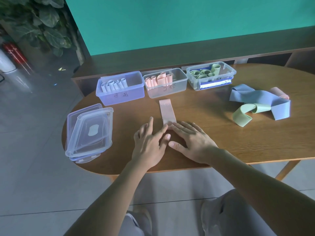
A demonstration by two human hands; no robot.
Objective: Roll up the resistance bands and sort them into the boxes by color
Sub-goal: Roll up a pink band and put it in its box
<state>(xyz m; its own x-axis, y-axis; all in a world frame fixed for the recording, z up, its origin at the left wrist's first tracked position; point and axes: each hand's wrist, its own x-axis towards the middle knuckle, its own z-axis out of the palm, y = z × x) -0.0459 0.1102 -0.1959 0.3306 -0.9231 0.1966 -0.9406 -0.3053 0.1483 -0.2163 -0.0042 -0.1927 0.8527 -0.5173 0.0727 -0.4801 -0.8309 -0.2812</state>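
- Head view: your left hand and right hand lie flat on the near end of a pink band in the middle of the bench.
- Both hands have straight fingers pressing down, so each grip is released, not clenched.
- The pink band runs away from you toward the middle box, which holds pink rolls.
- The left box holds pale blue rolls.
- The right box holds green rolls.
- Loose bands sit well apart on your right: a blue band, a green band and a second pink band.
- Stacked lids rest on the left.
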